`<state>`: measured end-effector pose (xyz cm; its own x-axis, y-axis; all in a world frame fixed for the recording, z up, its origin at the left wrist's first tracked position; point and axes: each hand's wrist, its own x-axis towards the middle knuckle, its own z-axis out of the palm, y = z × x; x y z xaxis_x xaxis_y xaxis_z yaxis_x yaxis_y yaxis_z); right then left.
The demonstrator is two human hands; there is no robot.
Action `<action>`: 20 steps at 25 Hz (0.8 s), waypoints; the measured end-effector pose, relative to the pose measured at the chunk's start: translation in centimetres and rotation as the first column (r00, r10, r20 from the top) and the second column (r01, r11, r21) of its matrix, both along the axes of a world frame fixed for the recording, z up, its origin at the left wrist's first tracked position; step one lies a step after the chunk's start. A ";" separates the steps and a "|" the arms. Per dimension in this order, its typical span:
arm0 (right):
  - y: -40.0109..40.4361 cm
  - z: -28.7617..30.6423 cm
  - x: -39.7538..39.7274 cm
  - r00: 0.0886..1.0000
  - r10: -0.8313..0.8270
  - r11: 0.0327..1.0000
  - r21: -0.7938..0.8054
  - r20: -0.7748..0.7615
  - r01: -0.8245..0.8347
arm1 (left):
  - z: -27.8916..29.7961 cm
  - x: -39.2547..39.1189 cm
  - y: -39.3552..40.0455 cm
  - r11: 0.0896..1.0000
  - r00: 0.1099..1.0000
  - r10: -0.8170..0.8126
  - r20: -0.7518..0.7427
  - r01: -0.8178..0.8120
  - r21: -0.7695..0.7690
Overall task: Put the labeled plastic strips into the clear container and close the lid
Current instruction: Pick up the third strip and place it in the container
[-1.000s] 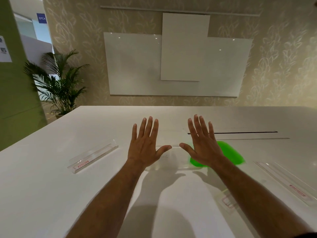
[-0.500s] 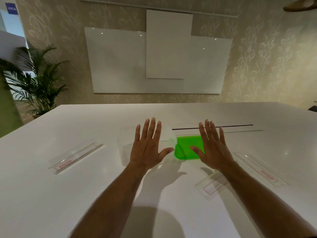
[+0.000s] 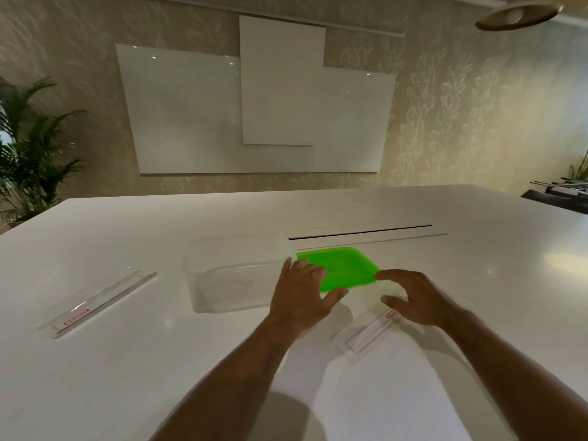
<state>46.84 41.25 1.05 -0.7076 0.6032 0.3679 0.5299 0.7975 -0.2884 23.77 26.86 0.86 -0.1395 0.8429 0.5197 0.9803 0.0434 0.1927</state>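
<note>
A clear container (image 3: 229, 275) stands open on the white table (image 3: 127, 377), with a green lid (image 3: 340, 265) lying flat to its right. My left hand (image 3: 302, 294) hovers at the container's right end, over the lid's near left edge, fingers bent and holding nothing. My right hand (image 3: 413, 297) hovers over the far end of a short clear strip with red label (image 3: 369, 335), fingers loosely curled. A long labeled strip (image 3: 95, 303) lies at the left. Another strip on the right is mostly hidden behind my right arm.
A narrow dark slot (image 3: 359, 233) runs across the table behind the lid. A potted plant (image 3: 28, 154) stands at the far left; white boards (image 3: 254, 116) hang on the wall.
Both hands have dropped from flat, spread poses to lower, curled ones near the lid and the short strip. The view has shifted left, uncovering the container and lid.
</note>
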 end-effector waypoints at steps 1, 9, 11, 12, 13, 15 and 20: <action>0.0 -0.1 0.3 0.998 0.001 1.000 0.008 0.057 -0.001 | -0.2 0.6 0.0 1.000 1.000 -0.020 0.018 0.020 0.018; -0.5 -1.0 0.2 0.987 -0.072 0.997 0.039 0.146 0.067 | -0.7 3.9 -1.1 0.961 0.967 -0.194 0.164 0.221 -0.165; -0.5 -0.9 0.2 0.987 -0.067 0.997 0.052 0.146 0.060 | -0.8 4.0 -1.2 0.961 0.970 -0.213 0.116 0.229 -0.153; -0.6 -0.9 0.2 0.986 -0.062 0.997 0.064 0.155 0.053 | -0.8 4.0 -1.3 0.963 0.973 -0.216 0.085 0.227 -0.147; -0.6 -0.8 0.2 0.986 -0.057 0.996 0.082 0.157 0.045 | -0.7 3.9 -1.3 0.965 0.974 -0.220 0.047 0.225 -0.137; -0.8 -0.7 0.0 0.990 -0.062 0.991 0.126 0.124 0.046 | -0.4 3.7 -1.5 0.969 0.968 -0.241 -0.076 0.235 -0.080; -1.2 1.0 -0.3 0.999 -0.046 0.999 0.001 -0.001 0.046 | -0.5 2.5 -2.4 0.916 0.843 -0.251 -0.476 0.366 0.166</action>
